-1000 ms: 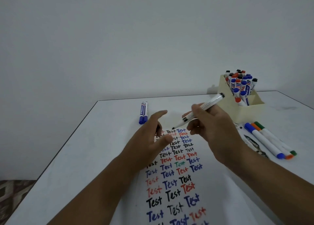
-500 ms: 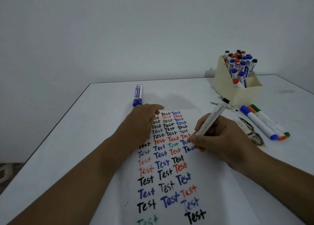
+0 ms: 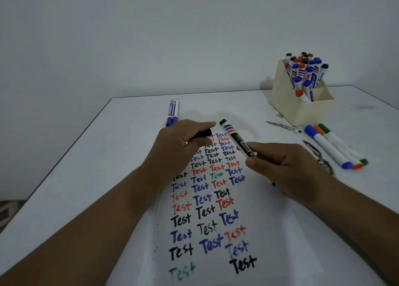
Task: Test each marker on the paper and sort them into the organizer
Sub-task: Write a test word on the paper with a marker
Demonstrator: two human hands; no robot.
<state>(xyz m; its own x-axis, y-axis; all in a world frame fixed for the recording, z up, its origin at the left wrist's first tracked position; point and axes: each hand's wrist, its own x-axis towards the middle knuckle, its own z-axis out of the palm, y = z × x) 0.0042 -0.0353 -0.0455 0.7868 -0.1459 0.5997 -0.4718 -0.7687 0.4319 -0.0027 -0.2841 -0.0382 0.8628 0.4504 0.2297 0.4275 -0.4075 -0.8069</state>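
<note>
A white sheet of paper [image 3: 265, 225] covered in rows of the word "Test" in black, blue, red and green lies on the table in front of me. My right hand [image 3: 280, 167] grips a black marker [image 3: 236, 140] over the paper's right side, its rear end tilted up and away, its tip hidden below my hand. My left hand [image 3: 179, 147] rests over the paper's top left and holds the marker's black cap [image 3: 204, 133] in its fingers. The cream organizer [image 3: 285, 104] stands at the back right, packed with upright markers [image 3: 304, 74].
Two blue markers [image 3: 172, 112] lie side by side beyond my left hand. Three capped markers, blue, orange and green [image 3: 332, 146], lie right of the paper below the organizer. Scraps of torn wrapping [image 3: 280, 125] lie near them. The white table's left edge [image 3: 71, 147] runs diagonally.
My right hand has lifted the marker off the paper and tilted its rear end back to the left. My left hand now shows the black cap in its fingers.
</note>
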